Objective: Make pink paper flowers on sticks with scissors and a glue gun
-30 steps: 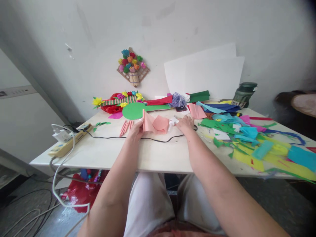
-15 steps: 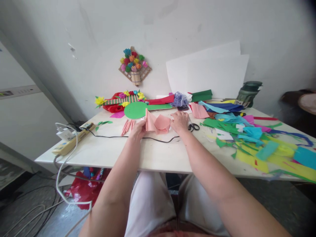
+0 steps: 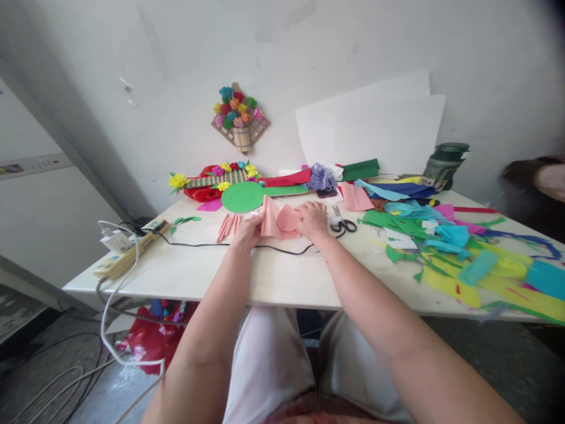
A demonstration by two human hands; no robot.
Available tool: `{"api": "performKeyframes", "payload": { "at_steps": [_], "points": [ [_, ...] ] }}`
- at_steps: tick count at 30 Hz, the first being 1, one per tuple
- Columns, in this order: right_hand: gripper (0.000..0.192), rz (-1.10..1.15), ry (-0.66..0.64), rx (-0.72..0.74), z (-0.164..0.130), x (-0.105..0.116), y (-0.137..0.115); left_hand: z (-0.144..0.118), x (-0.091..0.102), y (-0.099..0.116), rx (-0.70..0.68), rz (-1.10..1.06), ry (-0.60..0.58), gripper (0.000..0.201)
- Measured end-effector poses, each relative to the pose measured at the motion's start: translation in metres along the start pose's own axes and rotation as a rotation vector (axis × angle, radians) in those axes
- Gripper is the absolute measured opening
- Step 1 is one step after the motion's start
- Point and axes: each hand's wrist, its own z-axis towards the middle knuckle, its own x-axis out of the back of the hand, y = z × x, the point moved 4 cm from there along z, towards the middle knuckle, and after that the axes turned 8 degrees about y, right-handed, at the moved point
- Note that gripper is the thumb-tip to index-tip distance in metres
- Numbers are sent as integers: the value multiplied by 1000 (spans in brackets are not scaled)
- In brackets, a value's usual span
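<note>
Pink paper [image 3: 279, 221] sits clamped in the grip of both my left hand [image 3: 248, 231] and right hand [image 3: 312, 219] mid-fold near the desk's [image 3: 273, 277] far edge; pressing the crease looks next.

Scissors [image 3: 342, 224] right of paper [image 3: 279, 221], on table [image 3: 273, 277]

Interior view. A pale, scuffed plaster wall [image 3: 176, 53] fills the upper field and carries a paper-flower wall ornament [image 3: 239, 118]. Two white sheets [image 3: 375, 132] lean against the wall behind a white bench [image 3: 198, 274] set at an angle to the viewer. At left stands a light grey cabinet [image 3: 48, 212], possibly an appliance; its edge is cut off. The floor [image 3: 44, 377] is grey, crossed by loose cables [image 3: 106, 335], with a red plastic bag [image 3: 148, 344] under the bench. Even, soft daylight; source not visible.
</note>
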Motion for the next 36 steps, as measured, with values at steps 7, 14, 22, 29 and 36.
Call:
{"api": "performKeyframes", "payload": {
  "at_steps": [7, 14, 22, 29, 36],
  "points": [
    [37, -13, -12, 21, 0, -4, -2, 4, 2, -3, 3, 13, -40, 11],
    [38, -4, -32, 34, -1, -2, -5, 6, 3, -5, 15, 24, -74, 11],
    [38, 80, -36, -11, 1, -3, -10, 4, 2, -6, 16, 63, -95, 15],
    [50, 476, -48, -176, 8, -7, -14, -1, -2, -5, 48, 132, -190, 18],
    [56, 927, -144, -295, 27, -14, -15, -4, -4, -8, 65, 180, -278, 20]
  ]
}}
